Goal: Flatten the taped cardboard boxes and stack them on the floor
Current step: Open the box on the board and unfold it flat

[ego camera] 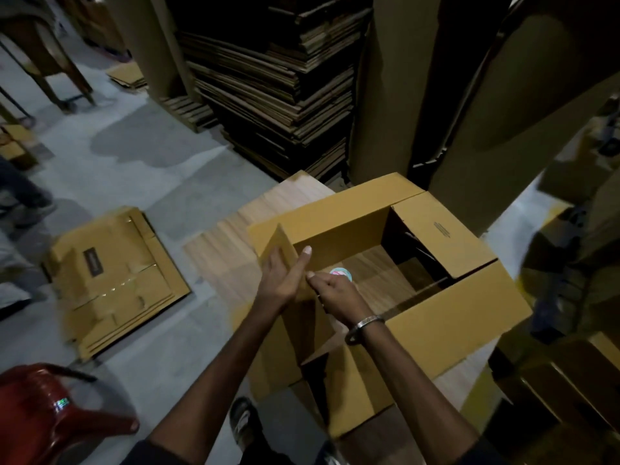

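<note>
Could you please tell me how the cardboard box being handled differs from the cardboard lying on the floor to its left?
The open box stands with its walls up and flaps spread; the flattened stack lies collapsed on the grey floor. The left hand and right hand are at the box's near-left flap; nobody touches the stack. The box rests on a pale wood-grain sheet. Both are tan corrugated cardboard.

Open brown cardboard box (396, 283) stands on light wooden tabletop (228, 250), flaps up. Left hand (281, 280) lies flat against the box's near-left flap, fingers straight, thumb up. Right hand (335, 290) touches it, pinching the same flap edge; metal bracelet (364, 325) on that wrist. Stack of flattened brown cardboard boxes (114, 283) on grey floor (161, 162), well left of left hand. Red plastic chair (50, 414) near-left.
</note>
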### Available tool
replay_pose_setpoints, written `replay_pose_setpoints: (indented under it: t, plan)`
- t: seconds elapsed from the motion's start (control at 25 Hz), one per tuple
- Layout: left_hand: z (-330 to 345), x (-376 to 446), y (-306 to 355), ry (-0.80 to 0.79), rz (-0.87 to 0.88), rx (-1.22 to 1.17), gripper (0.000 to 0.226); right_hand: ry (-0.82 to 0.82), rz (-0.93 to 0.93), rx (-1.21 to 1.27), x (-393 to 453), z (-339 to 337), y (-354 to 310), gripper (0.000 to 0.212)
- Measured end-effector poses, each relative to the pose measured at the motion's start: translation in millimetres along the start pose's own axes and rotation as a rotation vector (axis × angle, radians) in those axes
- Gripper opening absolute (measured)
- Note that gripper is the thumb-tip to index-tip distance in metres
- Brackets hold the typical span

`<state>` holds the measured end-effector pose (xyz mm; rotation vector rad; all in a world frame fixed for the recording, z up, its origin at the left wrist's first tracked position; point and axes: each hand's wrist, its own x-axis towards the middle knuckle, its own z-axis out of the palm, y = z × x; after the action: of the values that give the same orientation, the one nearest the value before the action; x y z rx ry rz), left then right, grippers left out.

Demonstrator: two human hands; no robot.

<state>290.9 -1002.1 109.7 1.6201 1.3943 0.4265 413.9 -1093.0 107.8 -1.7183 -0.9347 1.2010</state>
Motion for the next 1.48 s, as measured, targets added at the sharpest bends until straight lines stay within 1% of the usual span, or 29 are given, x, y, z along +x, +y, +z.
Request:
replay_pose_setpoints:
  t: [0.08, 0.12, 0.2, 0.24, 0.28, 0.32, 0.36, 0.4, 0.44, 0.48, 0.52, 0.6, 0.68, 0.72, 0.76, 0.8, 0.92, 1.04, 1.12, 1.2, 1.24, 1.32, 1.36, 1.4, 1.44, 1.48]
  plan:
    - [-25, -1, 3, 0.076, -0.040, -0.120, 0.082, -0.148, 0.054, 0.077, -11, 18, -4, 0.037]
    - [-37, -5, -1, 0.115, -0.047, -0.109, 0.074, -0.170, 0.081, 0.039, -15, 26, -1, 0.035]
    - [-60, -16, -18, 0.221, -0.057, 0.034, 0.066, -0.138, 0.029, -0.145, -13, 37, 15, 0.030]
    - [-70, -22, -28, 0.281, -0.054, 0.138, 0.067, -0.134, 0.005, -0.254, -12, 42, 20, 0.038]
    - [-79, -26, -39, 0.330, -0.051, 0.238, 0.073, -0.136, 0.015, -0.343, -11, 47, 25, 0.054]
    - [-86, -29, -51, 0.352, -0.050, 0.321, 0.083, -0.142, 0.052, -0.386, -10, 52, 29, 0.070]
    - [-90, -31, -63, 0.350, -0.058, 0.404, 0.095, -0.153, 0.104, -0.398, -9, 58, 32, 0.078]
    - [-92, -32, -74, 0.332, -0.057, 0.492, 0.105, -0.158, 0.138, -0.386, -8, 64, 36, 0.080]
    - [-92, -31, -85, 0.311, -0.019, 0.595, 0.107, -0.156, 0.152, -0.375, -6, 69, 39, 0.078]
    - [-92, -28, -95, 0.279, 0.050, 0.708, 0.101, -0.147, 0.148, -0.364, -5, 74, 41, 0.075]
    - [-90, -22, -102, 0.229, 0.153, 0.813, 0.090, -0.132, 0.133, -0.358, -3, 77, 43, 0.071]
    - [-85, -8, -107, 0.038, 0.364, 0.926, 0.070, -0.100, 0.103, -0.389, -4, 82, 44, 0.063]
    - [-82, 7, -104, -0.167, 0.522, 1.000, 0.069, -0.056, 0.060, -0.427, -8, 86, 40, 0.049]
    - [-82, 15, -100, -0.225, 0.591, 1.055, 0.071, -0.031, 0.044, -0.452, -10, 88, 40, 0.044]
    - [-82, 22, -95, -0.247, 0.663, 1.110, 0.071, -0.014, 0.035, -0.474, -10, 90, 39, 0.041]
    - [-81, 29, -91, -0.265, 0.731, 1.161, 0.066, 0.000, 0.031, -0.498, -9, 91, 40, 0.038]
    - [-70, 45, -83, -0.326, 0.899, 1.247, 0.031, 0.066, 0.078, -0.602, -8, 99, 41, 0.031]
    - [-63, 58, -71, -0.408, 1.011, 1.301, 0.014, 0.146, 0.145, -0.677, -11, 116, 42, 0.030]
    - [-63, 69, -68, -0.466, 0.986, 1.279, 0.014, 0.178, 0.204, -0.719, -10, 123, 41, 0.027]
    - [-64, 85, -67, -0.555, 0.951, 1.223, 0.027, 0.176, 0.235, -0.689, -10, 122, 37, 0.031]
    - [-66, 92, -65, -0.625, 0.929, 1.214, 0.039, 0.157, 0.257, -0.648, -12, 119, 35, 0.034]
    - [-63, 103, -59, -0.824, 0.898, 1.188, 0.071, 0.111, 0.297, -0.543, -19, 107, 31, 0.042]
    - [-60, 105, -55, -0.930, 0.855, 1.114, 0.080, 0.097, 0.309, -0.503, -24, 98, 30, 0.048]
    - [-57, 104, -49, -1.026, 0.788, 0.993, 0.079, 0.099, 0.311, -0.480, -30, 89, 27, 0.053]
    - [-52, 104, -43, -1.079, 0.703, 0.869, 0.073, 0.119, 0.305, -0.473, -34, 78, 26, 0.055]
    - [-44, 103, -35, -1.093, 0.650, 0.767, 0.064, 0.169, 0.304, -0.475, -36, 64, 28, 0.052]
